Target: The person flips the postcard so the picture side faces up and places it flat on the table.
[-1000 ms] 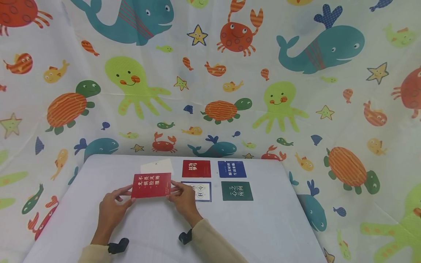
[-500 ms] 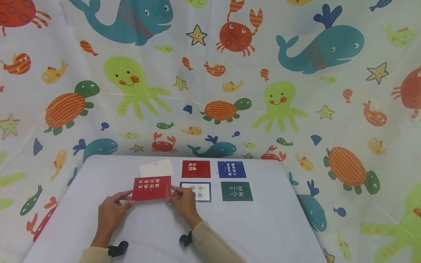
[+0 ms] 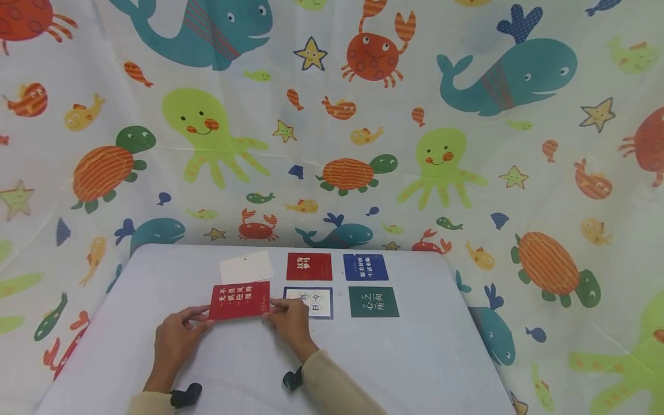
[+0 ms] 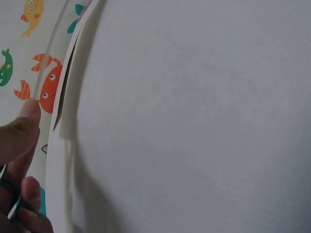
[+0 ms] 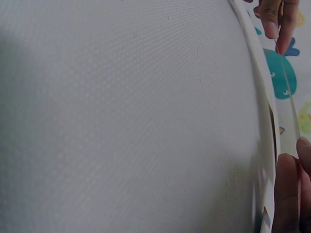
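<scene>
A red card (image 3: 240,301) with white characters is held by its two short sides, slightly tilted, above the near left part of the card group. My left hand (image 3: 175,341) pinches its left edge between thumb and fingers. At the card's right edge, my right hand (image 3: 293,324) pinches it the same way. Both wrist views show the card nearly edge-on as a thin strip. Behind it lies a cream-white card (image 3: 246,267), its lower edge close to the red one. A blue-bordered white card (image 3: 323,303) is partly covered by my right hand.
Another red card (image 3: 309,267), a blue card (image 3: 365,267) and a green card (image 3: 374,302) lie flat on the white-covered table (image 3: 425,357). A sea-animal printed cloth (image 3: 311,138) hangs behind. Dark straps (image 3: 185,396) circle the wrists.
Both hands have brought the red card a little down the head view, toward the person, uncovering more of the cream-white card. The cards on the table have stayed put.
</scene>
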